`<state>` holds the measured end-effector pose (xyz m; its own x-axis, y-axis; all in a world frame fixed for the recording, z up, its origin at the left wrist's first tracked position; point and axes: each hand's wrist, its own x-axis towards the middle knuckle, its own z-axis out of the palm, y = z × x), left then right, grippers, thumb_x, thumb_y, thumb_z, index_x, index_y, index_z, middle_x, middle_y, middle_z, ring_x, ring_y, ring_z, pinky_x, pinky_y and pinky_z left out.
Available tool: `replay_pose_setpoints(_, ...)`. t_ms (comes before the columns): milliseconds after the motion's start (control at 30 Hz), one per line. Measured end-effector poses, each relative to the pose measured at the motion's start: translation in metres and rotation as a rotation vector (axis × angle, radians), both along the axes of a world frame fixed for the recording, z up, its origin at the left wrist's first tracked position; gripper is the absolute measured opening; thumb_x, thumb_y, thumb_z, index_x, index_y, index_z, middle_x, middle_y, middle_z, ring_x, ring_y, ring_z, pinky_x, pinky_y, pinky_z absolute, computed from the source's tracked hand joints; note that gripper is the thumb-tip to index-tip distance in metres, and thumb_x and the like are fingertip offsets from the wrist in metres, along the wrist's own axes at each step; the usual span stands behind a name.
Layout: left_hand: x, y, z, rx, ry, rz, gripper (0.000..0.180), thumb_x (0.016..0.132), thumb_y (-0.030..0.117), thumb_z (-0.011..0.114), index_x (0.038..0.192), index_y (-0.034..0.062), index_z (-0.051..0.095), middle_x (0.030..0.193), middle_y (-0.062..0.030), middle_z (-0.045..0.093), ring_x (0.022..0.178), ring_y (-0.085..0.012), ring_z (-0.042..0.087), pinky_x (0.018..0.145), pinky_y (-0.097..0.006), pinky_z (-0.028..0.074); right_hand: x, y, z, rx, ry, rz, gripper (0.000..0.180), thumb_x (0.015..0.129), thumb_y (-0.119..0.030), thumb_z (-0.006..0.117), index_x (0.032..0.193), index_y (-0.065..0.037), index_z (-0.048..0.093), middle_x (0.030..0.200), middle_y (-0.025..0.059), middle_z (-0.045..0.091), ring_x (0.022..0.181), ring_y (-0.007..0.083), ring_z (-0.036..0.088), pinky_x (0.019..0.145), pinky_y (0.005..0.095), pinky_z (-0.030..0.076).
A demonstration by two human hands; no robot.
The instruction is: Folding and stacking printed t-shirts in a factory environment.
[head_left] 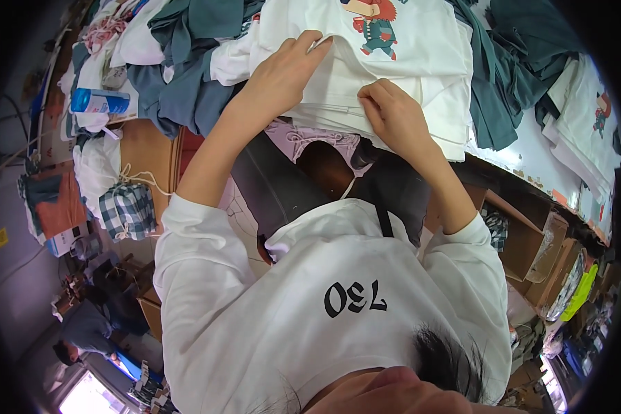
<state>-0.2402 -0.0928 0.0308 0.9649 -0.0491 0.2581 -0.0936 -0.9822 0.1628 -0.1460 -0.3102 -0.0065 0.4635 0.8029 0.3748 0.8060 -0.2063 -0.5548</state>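
Note:
A white shirt [421,52] with a cartoon figure printed on it lies on top of a stack of folded white garments [334,116] at the table's near edge. My left hand [279,79] pinches the shirt's left edge and holds it slightly raised, so a fold opens beneath. Curled at the front of the pile, my right hand [395,117] has thumb and fingers closed on the same shirt's near edge. The exact grip of its fingertips is partly hidden.
Dark green garments [504,83] lie right of the stack, others [179,90] left. A blue spray can [100,101] rests on its side at far left. Below are a checked cloth bundle [127,210] and an open cardboard box [514,234]. Another person [90,331] bends at lower left.

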Motion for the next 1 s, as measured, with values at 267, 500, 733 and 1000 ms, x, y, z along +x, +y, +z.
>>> replay_pose_setpoints(267,-0.002,0.009,-0.022,-0.161,0.027,0.012,0.077,0.069,-0.019,0.048,0.142,0.007,0.048,0.138,-0.0143,0.048,0.12,-0.0353,0.053,0.096,-0.042,0.049,0.001,0.01,-0.016,-0.085,-0.289,0.016,0.01,0.087,-0.008,0.066,0.095,-0.005,0.062,0.087,0.0086,0.059,0.078,0.0273,0.063,0.067,0.0378,0.051)
replay_pose_setpoints(500,-0.004,0.012,-0.023,-0.182,0.02,0.011,0.077,0.07,-0.019,0.048,0.142,0.0067,0.048,0.139,-0.0145,0.047,0.121,-0.0358,0.053,0.097,-0.042,0.049,-0.008,0.003,-0.008,0.045,-0.097,-0.06,0.015,0.088,-0.008,0.064,0.101,-0.004,0.057,0.089,0.0128,0.056,0.071,0.033,0.062,0.062,0.042,0.051)
replay_pose_setpoints(733,0.002,0.01,-0.024,-0.112,-0.072,-0.025,0.069,0.072,-0.017,0.056,0.137,0.0054,0.05,0.132,-0.01,0.05,0.106,-0.0325,0.058,0.088,-0.041,0.054,-0.063,-0.027,0.008,-0.975,0.189,0.668,0.011,0.092,-0.015,0.064,0.09,-0.004,0.063,0.08,0.016,0.065,0.075,0.0358,0.065,0.063,0.0441,0.051)
replay_pose_setpoints(1000,-0.001,-0.007,-0.03,-0.108,-0.159,0.044,0.075,0.072,0.026,0.081,0.135,0.0027,0.05,0.131,-0.0184,0.049,0.108,-0.0388,0.056,0.088,-0.043,0.054,-0.005,0.009,-0.014,0.054,-0.206,-0.043,0.007,0.088,-0.007,0.067,0.093,-0.003,0.065,0.084,0.0103,0.06,0.074,0.0296,0.062,0.065,0.0401,0.05)
